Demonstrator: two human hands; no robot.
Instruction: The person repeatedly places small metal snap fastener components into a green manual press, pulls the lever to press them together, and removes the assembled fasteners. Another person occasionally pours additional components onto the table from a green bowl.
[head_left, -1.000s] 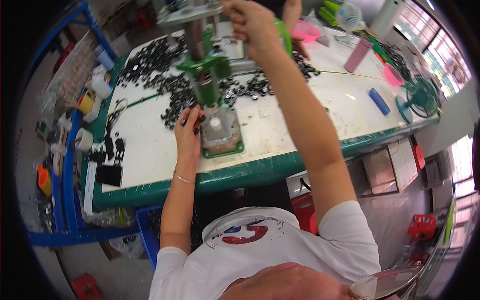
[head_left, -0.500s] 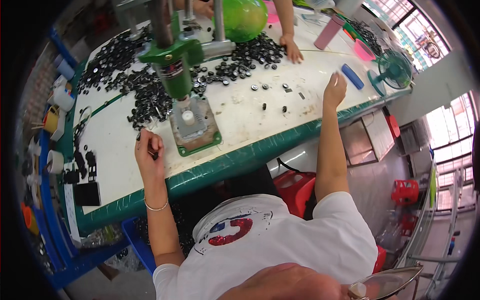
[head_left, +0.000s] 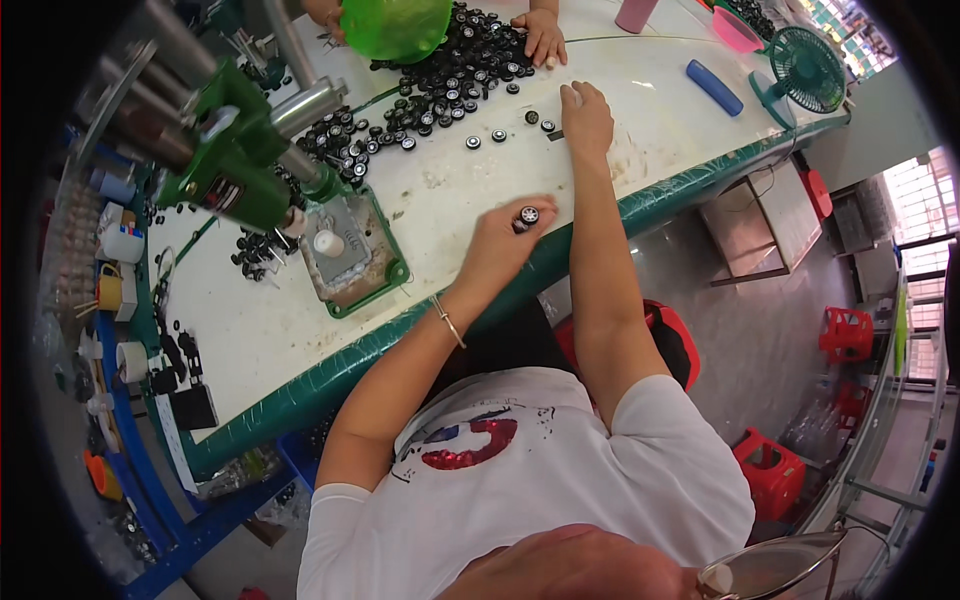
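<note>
Left hand [head_left: 498, 243] has crossed from beside the press [head_left: 245, 130] to the front edge of the bench [head_left: 440, 215]; black wheel [head_left: 530, 214] in its grip.
The left hand is curled, its fingers closed around the wheel, hub showing; a second dark piece seems tucked below. The handling now appears centred away from the press. The right hand [head_left: 590, 118] lies palm down, fingers bent together; whether it holds anything cannot be told. Just beside it are a dark strip [head_left: 556, 135] and loose wheels [head_left: 499, 135]. White surface gives lateral room between the left hand and the press base [head_left: 370, 235]; the near edge runs beneath the left wrist. Farther out, the wheel pile [head_left: 460, 75] and a co-worker's hand [head_left: 541, 38] bound the reach.
</note>
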